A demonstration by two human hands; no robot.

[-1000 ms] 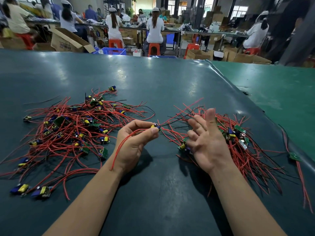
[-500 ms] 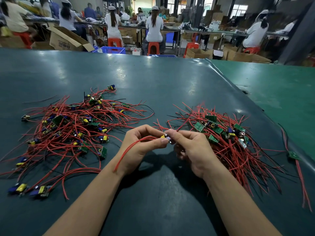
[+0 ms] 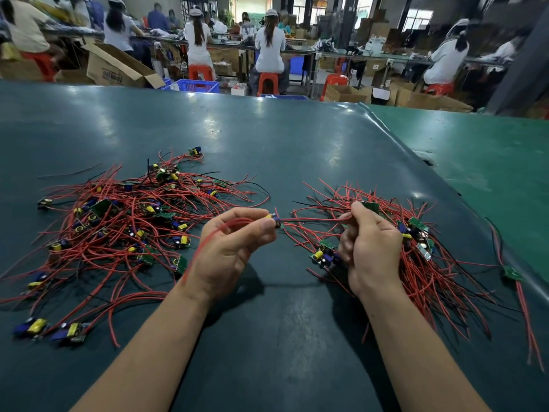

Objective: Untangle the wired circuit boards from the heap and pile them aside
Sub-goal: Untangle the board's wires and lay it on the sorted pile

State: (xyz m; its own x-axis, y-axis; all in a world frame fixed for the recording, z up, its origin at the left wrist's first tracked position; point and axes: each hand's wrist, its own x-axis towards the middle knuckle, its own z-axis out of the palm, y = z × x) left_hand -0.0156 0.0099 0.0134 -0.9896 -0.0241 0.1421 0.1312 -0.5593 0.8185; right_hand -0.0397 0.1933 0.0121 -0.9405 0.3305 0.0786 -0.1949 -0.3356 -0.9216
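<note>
Left hand [image 3: 228, 257] pinching a small board [image 3: 274, 220] between thumb and fingertips, red wire looped back over the palm. Right hand [image 3: 370, 251] curled, gripping that board's wire [image 3: 312, 220], stretched taut between both hands. Tangled heap [image 3: 118, 227] at left; second pile [image 3: 421, 254] under and beside the right hand. Dark table [image 3: 267, 144] beneath.

Probably an electronics factory, seated workers [image 3: 269, 46] at benches, cardboard boxes [image 3: 118, 68]

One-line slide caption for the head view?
Left hand pinches a small circuit board while right hand pulls its red wire taut.
</note>
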